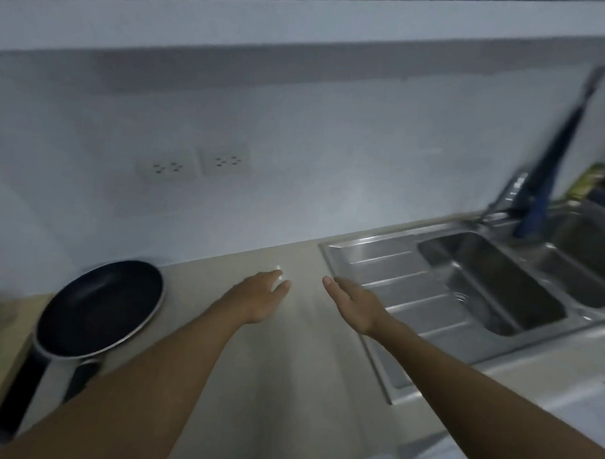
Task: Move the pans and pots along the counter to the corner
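Note:
A black non-stick frying pan (99,308) with a silver rim lies on the beige counter (300,359) at the left, its dark handle pointing toward me. It appears to rest on top of another pot, but blur hides the detail. My left hand (261,296) hovers over the counter to the right of the pan, fingers loosely apart and holding nothing. My right hand (353,305) is beside it, palm turned inward, also empty, near the left edge of the sink's draining board.
A steel double sink (491,287) with a ribbed draining board fills the right side. A tap (508,198) and a dark blue long-handled tool (554,152) stand behind it. Two wall sockets (193,165) sit on the white backsplash. The counter's end is at the far left.

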